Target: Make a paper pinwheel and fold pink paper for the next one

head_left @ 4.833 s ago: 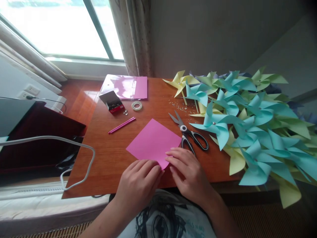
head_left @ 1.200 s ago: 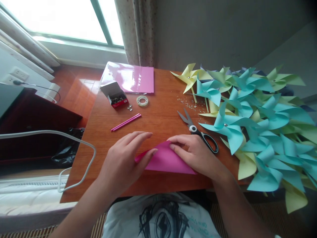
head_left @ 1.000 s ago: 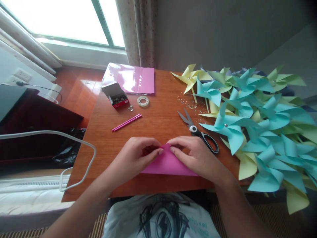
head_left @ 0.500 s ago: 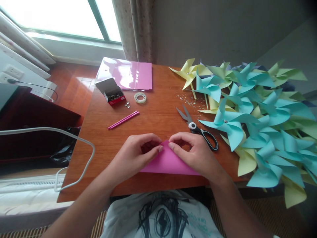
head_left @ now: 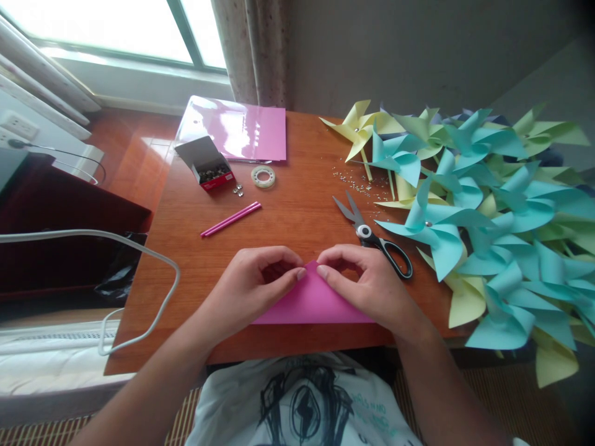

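A sheet of pink paper (head_left: 316, 303), folded into a triangle, lies near the table's front edge with its tip pointing away from me. My left hand (head_left: 264, 279) pinches it just left of the tip, thumb on top. On the other side of the tip, my right hand (head_left: 357, 275) pinches the paper the same way. The fingers under the paper are partly hidden. Right behind my right hand lie scissors (head_left: 367, 232) with black handles, their blades apart.
Two pink sticks (head_left: 231, 219), a tape roll (head_left: 263, 177) and an open box of small metal pieces (head_left: 215, 173) lie beyond my left hand. Pink paper in a clear sleeve (head_left: 260, 133) is at the back. Paper pinwheels (head_left: 437, 229) crowd the right side. A white cable (head_left: 174, 279) loops at left.
The view has shifted slightly. Both hands keep their pinch near the paper's tip, with only a very small movement of the fingers.
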`<state>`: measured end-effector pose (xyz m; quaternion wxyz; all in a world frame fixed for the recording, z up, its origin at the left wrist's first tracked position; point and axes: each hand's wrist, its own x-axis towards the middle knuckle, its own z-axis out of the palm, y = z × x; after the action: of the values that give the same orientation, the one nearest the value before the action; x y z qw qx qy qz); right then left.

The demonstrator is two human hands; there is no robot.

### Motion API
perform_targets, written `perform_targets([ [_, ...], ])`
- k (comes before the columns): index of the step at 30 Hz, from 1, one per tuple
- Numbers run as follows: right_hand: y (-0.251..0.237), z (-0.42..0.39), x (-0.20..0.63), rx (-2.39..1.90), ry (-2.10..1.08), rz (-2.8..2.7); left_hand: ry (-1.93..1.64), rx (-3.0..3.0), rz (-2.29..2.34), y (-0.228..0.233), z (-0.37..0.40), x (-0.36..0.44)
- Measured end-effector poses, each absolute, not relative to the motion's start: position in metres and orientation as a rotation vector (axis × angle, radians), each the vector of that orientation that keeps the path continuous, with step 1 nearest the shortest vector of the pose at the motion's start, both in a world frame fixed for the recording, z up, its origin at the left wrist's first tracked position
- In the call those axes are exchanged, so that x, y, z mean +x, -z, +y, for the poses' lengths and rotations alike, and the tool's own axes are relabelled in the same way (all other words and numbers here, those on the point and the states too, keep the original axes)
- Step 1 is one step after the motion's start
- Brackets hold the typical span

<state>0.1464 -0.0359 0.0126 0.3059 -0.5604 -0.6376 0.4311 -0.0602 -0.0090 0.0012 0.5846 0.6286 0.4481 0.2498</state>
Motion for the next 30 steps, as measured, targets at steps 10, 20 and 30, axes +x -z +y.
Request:
perform_targets([
  [10, -0.0132, -0.0356, 0.1475, -1.483, -1.159, -1.676, -0.581, 1.507, 1.058, -0.0028, -0.0086, -0.0602],
  [20, -0.0133, -0.0365, 0.1477, -1.482, -1.207, -1.648, -0.582, 1.545, 1.068, -0.0035, -0.0084, -0.06],
  [30, -0.0131, -0.0349, 0.1475, -1.484, -1.211, -1.651, -0.602, 1.584, 1.064, -0.0016, -0.0085, -0.0612],
])
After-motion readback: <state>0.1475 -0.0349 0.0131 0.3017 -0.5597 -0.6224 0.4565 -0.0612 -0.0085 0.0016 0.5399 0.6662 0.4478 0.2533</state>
